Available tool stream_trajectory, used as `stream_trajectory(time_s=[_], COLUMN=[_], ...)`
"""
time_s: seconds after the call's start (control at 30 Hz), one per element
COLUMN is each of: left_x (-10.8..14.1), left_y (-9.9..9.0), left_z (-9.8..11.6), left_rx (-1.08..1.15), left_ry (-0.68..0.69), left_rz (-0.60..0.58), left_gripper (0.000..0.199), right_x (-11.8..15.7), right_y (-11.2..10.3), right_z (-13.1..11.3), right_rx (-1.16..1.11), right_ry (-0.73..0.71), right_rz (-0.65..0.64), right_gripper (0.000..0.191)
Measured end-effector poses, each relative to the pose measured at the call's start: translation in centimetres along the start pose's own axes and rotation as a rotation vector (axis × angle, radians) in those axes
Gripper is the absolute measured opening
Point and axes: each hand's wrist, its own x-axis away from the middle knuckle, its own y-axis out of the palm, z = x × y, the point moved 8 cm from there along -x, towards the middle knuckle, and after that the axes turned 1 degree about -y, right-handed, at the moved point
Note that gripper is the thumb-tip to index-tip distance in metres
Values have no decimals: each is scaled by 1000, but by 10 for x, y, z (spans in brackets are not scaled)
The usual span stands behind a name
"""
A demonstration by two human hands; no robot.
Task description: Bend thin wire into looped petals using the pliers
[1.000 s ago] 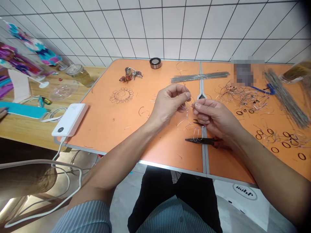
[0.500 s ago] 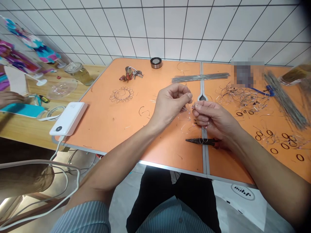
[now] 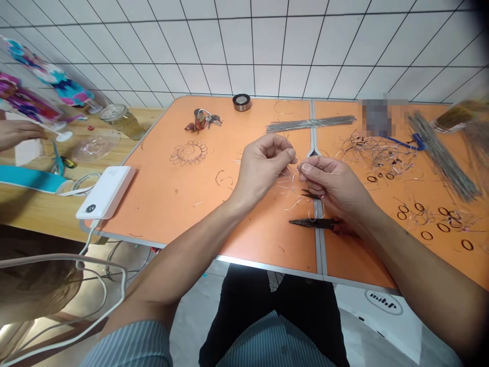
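Thumb and fingers of my left hand [image 3: 263, 163] are pinched together on thin wire over the middle of the table. Close to its right, my right hand [image 3: 332, 178] pinches the same bent wire [image 3: 292, 189], whose fine loops hang below the fingertips. The gripped ends are too small to make out. Below my right hand lie black-jawed pliers [image 3: 311, 223], their handles mostly hidden by the hand. Dark tips of another tool [image 3: 310, 194] stick out from under my right fingers. A ring of looped wire [image 3: 188, 153] lies to the left on the orange table [image 3: 214, 229].
Straight wire bundles [image 3: 310, 124] lie at the back and right [image 3: 445, 155]. A wire tangle [image 3: 382, 155] and several dark rings [image 3: 443, 228] lie right. Keys [image 3: 203, 121], a tape roll [image 3: 242, 102] and a power bank [image 3: 107, 192] are left. Another person's hand [image 3: 21, 135] is far left.
My hands stay pinched close together, with the hanging wire loops slightly shifted. The view has moved a little. The other person's hand at far left has risen toward the dolls.
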Motion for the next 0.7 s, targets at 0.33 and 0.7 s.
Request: stream_trajectory(time_s=[0.33,0.7], left_x=[1,-2], left_y=[0,-2], left_z=[0,-1], left_rx=[-19,19], left_ry=[-6,-31], left_rz=[14,9], left_gripper=[13,9], right_x=[2,8], right_y=[-1,-1], right_z=[-4,-13], right_rx=[55,287], right_ry=[-22,-73], right_rz=[40,108], right_gripper=[36,30])
